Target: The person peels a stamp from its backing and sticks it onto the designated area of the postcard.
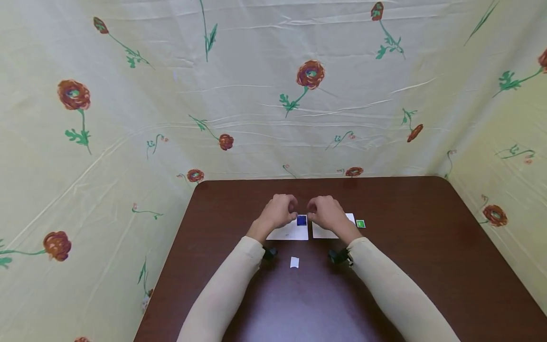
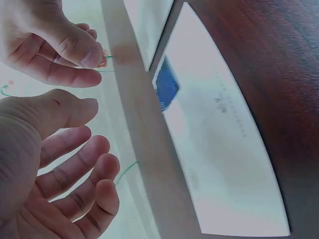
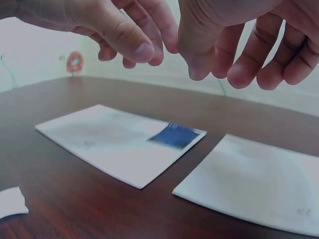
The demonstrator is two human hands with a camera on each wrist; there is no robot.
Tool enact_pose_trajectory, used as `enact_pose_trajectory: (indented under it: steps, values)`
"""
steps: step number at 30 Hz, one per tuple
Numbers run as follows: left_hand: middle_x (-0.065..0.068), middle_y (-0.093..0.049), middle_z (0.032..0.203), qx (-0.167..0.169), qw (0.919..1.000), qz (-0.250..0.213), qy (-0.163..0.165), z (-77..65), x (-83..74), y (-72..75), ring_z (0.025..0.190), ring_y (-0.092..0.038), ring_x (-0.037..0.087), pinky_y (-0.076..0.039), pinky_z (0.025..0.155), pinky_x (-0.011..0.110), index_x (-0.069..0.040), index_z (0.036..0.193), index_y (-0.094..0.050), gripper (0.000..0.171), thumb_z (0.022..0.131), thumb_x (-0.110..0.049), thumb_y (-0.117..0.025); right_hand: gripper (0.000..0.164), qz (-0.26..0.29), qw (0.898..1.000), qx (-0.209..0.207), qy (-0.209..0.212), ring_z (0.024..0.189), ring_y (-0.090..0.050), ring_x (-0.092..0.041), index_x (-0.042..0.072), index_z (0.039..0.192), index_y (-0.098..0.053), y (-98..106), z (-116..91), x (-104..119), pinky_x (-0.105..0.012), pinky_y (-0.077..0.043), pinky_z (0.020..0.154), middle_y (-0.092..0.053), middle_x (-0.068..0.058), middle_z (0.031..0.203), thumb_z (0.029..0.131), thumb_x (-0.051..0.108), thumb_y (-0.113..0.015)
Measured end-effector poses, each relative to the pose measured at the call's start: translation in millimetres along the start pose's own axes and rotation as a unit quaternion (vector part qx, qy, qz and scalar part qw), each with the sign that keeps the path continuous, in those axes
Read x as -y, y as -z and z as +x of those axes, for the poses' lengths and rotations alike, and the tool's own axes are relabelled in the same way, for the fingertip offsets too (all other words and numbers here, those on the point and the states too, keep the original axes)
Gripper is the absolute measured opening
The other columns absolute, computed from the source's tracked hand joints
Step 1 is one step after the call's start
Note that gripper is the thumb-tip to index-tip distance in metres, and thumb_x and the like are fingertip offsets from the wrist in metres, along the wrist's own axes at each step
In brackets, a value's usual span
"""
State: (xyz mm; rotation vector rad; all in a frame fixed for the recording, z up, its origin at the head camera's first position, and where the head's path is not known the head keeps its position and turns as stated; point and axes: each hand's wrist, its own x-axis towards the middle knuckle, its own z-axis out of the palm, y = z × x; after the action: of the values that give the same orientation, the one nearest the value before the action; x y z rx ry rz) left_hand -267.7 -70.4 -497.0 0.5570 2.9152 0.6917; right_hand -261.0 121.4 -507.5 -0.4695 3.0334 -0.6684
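Two white envelopes lie side by side on the table: the left envelope carries a dark blue stamp in its far right corner, and the right envelope is partly covered by my hand and forearm. My left hand hovers over the left envelope, fingers loosely curved and nothing between them. Close beside it in the air is my right hand, also loosely bent and holding nothing visible. A green stamp with a white border sits on the table just right of the right envelope.
A small white paper scrap lies on the brown table between the forearms. Dark wrist devices are strapped under both wrists. A flowered cloth hangs behind and along the sides of the table.
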Motion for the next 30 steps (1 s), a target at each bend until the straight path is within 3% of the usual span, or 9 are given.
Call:
enact_pose_trajectory:
  steps: [7,14,30]
  values:
    - [0.007,-0.068,0.115,-0.018,0.9994,0.024,-0.019,0.0,-6.8,7.8,0.100,-0.064,0.021,-0.055,0.085,0.040,-0.011,0.125,-0.067,0.042,0.087,-0.026,-0.077,0.019,0.007,1.000,-0.011,-0.003,0.071,-0.059,-0.018,0.014,0.098,-0.077,20.2,-2.8,1.5,-0.032,-0.052,0.064,-0.070,-0.001,0.084,0.086,0.029,-0.077]
    - [0.011,-0.064,0.132,-0.006,0.9996,0.017,-0.024,-0.7,-14.0,8.8,0.122,-0.059,0.027,-0.051,0.101,0.044,-0.009,0.134,-0.062,0.053,0.087,-0.029,-0.078,0.021,0.002,1.000,-0.017,-0.006,0.073,-0.062,-0.018,0.014,0.098,-0.078,33.6,-6.5,-1.0,-0.035,-0.055,0.067,-0.073,-0.002,0.088,0.086,0.030,-0.077]
    - [0.006,-0.057,0.144,-0.012,0.9989,0.023,-0.039,-2.7,-26.7,5.3,0.132,-0.055,0.025,-0.048,0.105,0.043,-0.010,0.142,-0.055,0.067,0.084,-0.032,-0.081,0.020,0.018,0.999,-0.029,-0.022,0.073,-0.064,-0.018,0.011,0.099,-0.078,50.3,-12.9,-9.7,-0.036,-0.057,0.067,-0.074,-0.005,0.092,0.087,0.026,-0.076]
